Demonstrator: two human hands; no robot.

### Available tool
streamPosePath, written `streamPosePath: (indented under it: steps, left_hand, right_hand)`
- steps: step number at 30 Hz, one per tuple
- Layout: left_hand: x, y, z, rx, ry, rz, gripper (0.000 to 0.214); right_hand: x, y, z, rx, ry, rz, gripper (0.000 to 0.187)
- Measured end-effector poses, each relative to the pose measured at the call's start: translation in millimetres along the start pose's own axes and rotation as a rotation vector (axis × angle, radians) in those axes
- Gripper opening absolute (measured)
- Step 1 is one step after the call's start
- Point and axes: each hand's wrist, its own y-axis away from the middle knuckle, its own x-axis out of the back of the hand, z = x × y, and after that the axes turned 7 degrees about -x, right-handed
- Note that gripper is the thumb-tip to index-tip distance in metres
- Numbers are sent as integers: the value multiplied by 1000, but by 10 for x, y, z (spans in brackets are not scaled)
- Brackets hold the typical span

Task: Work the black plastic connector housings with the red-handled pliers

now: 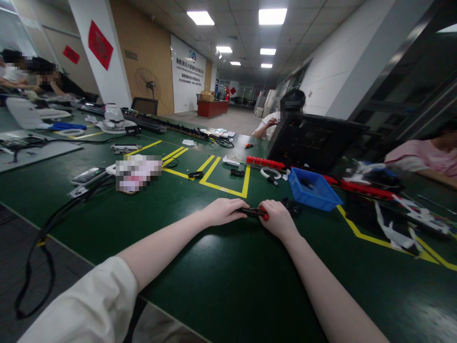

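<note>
Both my hands rest on the green table (221, 281) and hold one small black and red tool (254, 212) between them. My left hand (223, 211) is closed over the tool's left end, knuckles up. My right hand (276, 218) is closed over its right end, where a red part shows by the thumb. The tool lies low against the table top. A small black part (292, 206) sits just behind my right hand.
A blue bin (313, 190) stands right of my hands, before a black case (314, 140). Yellow tape lines (228, 189) mark bays. Red strips (266, 162), white brackets (396, 233), phones (87, 175) and a black cable (53, 219) lie around. Other people sit at the far left, behind the case and at the right edge.
</note>
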Motion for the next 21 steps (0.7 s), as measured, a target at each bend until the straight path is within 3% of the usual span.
streamPosePath:
  steps: [9, 21]
  left_hand:
    - [12, -10, 19, 60, 8, 6, 30]
    - [-46, 2, -47, -64, 13, 83, 26]
  right_hand:
    - [7, 1, -1, -9, 4, -23, 10]
    - [20, -9, -7, -46, -36, -78, 11]
